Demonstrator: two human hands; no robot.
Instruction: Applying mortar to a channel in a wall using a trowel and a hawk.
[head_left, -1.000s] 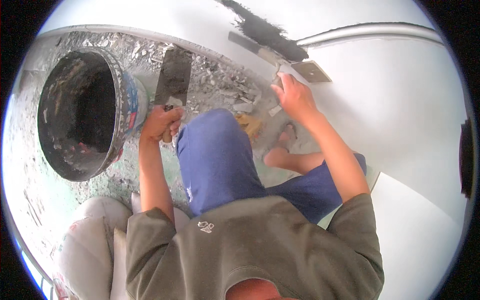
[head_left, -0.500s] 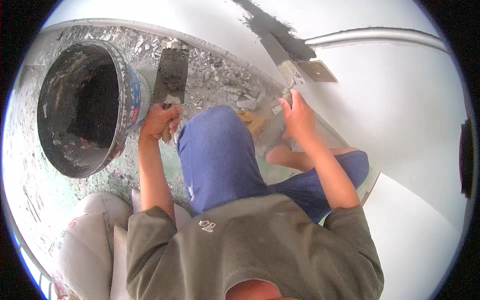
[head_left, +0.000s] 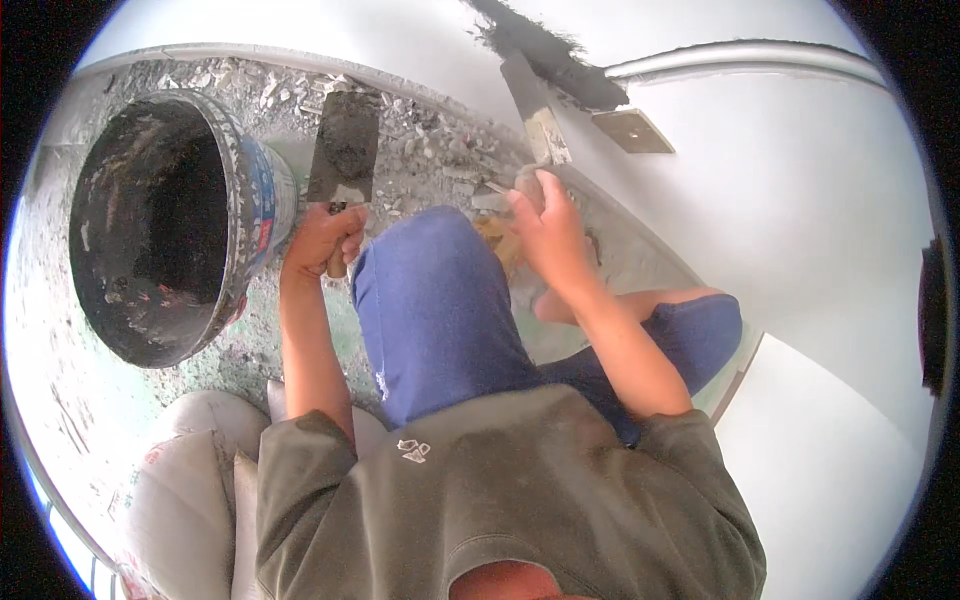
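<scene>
My left hand [head_left: 325, 235] is closed on the wooden handle of a broad flat trowel [head_left: 343, 145], its blade smeared with dark grey mortar. My right hand [head_left: 545, 220] grips a second trowel [head_left: 535, 110] by its handle, the blade angled up against the wall at the edge of a rough dark mortar patch [head_left: 545, 55]. A small metal plate [head_left: 632, 131] juts from the wall just right of that blade. A wide bucket [head_left: 245, 200], dark and crusted inside, stands left of my left hand.
Rubble [head_left: 430, 135] lies along the foot of the white wall [head_left: 780, 200]. A pale pipe [head_left: 760, 55] runs rightward from the patch. Plump sacks [head_left: 180, 480] sit at lower left, and a white board [head_left: 810, 410] is at lower right. My bent knee [head_left: 430, 300] rises between my arms.
My right hand first dropped, then moved left toward my body's middle; its trowel has swung more upright along the patch and shifted left. My left hand and trowel are nearly unchanged.
</scene>
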